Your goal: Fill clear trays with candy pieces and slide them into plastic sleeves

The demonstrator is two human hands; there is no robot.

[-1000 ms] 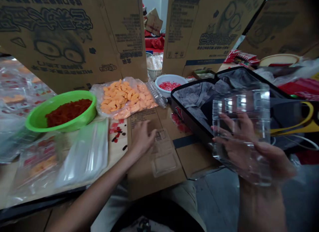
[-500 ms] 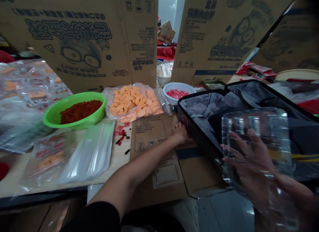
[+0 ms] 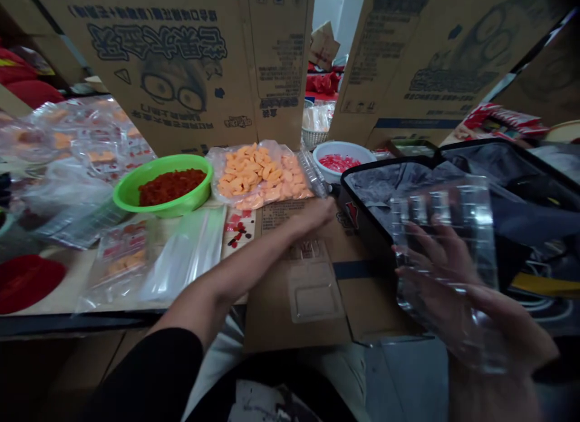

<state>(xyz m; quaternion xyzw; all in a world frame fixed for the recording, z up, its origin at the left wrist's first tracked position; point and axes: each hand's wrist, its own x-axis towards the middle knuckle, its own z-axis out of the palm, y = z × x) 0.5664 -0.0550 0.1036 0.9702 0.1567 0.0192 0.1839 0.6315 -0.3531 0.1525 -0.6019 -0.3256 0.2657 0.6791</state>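
Below upside-down Chinese print [image 3: 158, 42] on cardboard [image 3: 235, 71], right grip [image 3: 466, 289] spread wide, holding clear tray [image 3: 475, 207], left grip [image 3: 322, 213] blurred, hold unclear

Looks like packing workshop: bulk orange pieces [image 3: 249, 173], stacked clear pouches [image 3: 181, 262], piled filled packets [image 3: 99, 153] on bench [image 3: 75, 288], printed cardboard [image 3: 244, 83] behind.

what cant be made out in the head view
In the head view:
Left hand: whether it holds anything, hidden by the hand itself and blur.
Clear plastic packaging in the right hand: how many pieces, lost in blur.
Open case: part of its interior, behind the packaging.
Red object: its remainder, cut off by the left edge.
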